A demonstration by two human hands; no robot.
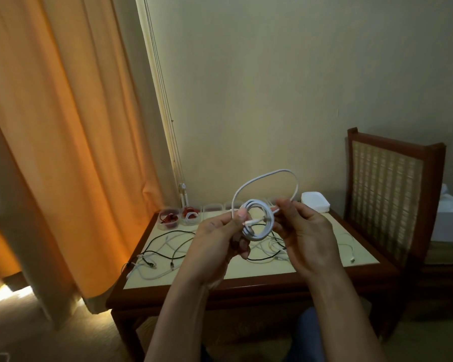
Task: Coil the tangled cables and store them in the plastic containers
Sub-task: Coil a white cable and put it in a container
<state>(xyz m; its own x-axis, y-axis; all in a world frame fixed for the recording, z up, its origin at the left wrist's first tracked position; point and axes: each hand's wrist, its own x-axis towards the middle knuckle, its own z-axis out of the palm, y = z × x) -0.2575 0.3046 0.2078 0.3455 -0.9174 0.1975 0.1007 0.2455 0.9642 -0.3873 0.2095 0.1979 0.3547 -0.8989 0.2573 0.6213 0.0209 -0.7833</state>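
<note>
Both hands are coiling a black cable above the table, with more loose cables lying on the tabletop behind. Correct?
Not quite: the cable being coiled is white, not black, as the head view shows. The left hand and right hand do hold it above the table, with loose cables lying behind.

Head camera looks down, close over table [246,275].

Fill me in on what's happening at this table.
A person is winding a white cable into a coil above the table. The left hand pinches the coil while the right hand feeds in the last loose loop. More cables lie tangled on the tabletop. At the back, two plastic containers already hold red cables, beside a stack of lids.
</note>
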